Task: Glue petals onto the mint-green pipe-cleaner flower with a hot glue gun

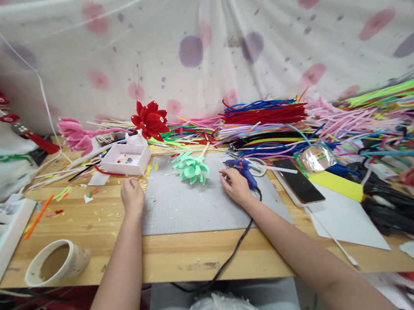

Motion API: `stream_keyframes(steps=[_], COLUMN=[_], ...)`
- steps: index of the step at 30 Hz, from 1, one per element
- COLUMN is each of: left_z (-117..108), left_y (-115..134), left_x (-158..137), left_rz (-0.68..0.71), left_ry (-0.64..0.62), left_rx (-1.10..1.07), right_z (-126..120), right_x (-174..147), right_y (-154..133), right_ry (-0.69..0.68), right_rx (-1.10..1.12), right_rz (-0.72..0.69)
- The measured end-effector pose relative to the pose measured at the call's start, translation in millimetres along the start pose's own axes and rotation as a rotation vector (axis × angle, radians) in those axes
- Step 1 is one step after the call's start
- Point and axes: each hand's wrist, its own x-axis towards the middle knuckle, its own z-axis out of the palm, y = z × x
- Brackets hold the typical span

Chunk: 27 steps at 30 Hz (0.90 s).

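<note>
A mint-green pipe-cleaner flower (192, 168) lies at the upper middle of a grey cutting mat (194, 215), its pale stem pointing back. My left hand (132, 197) rests at the mat's left edge, fingers curled in, with nothing seen in them. Just behind it stands a small pale box (126, 158) with tiny bits inside. My right hand (235, 185) lies on the mat right of the flower, fingers loosely bent and apart, holding nothing. Close beside it is a blue hot glue gun (243, 171) with a glue stick out of its back; whether they touch I cannot tell.
A red flower (149, 120) and a pink flower (75, 134) stand at the back. Bundles of pipe cleaners (265, 114) line the rear. A cup of brown liquid (57, 262) sits front left. At right lie a phone (298, 181) and white paper (347, 219). A black cord (235, 250) crosses the front edge.
</note>
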Motion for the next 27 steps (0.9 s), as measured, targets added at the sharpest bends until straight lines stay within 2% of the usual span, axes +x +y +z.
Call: stream_keyframes(steps=[3, 6, 10, 18, 24, 27], left_z=[-3, -8, -11, 2, 18, 22], left_y=[3, 5, 11, 35, 56, 57], left_x=[7, 10, 8, 19, 45, 51], left_rz=[-0.024, 0.027, 0.121, 0.334, 0.575, 0.689], left_ry=[0.006, -0.025, -0.056, -0.194, -0.422, -0.465], left_rx=[0.074, 0.177, 0.309, 0.306, 0.733, 0.87], right_z=[3, 4, 4, 5, 5, 6], right_x=[0, 1, 2, 2, 2, 2], right_y=[5, 7, 7, 10, 11, 11], right_ry=[-0.06, -0.136, -0.15, -0.16, -0.161, -0.158], right_rx=[0.008, 0.009, 0.026, 0.077, 0.112, 0.125], right_rz=[0.089, 0.107, 0.122, 0.141, 0.155, 0.15])
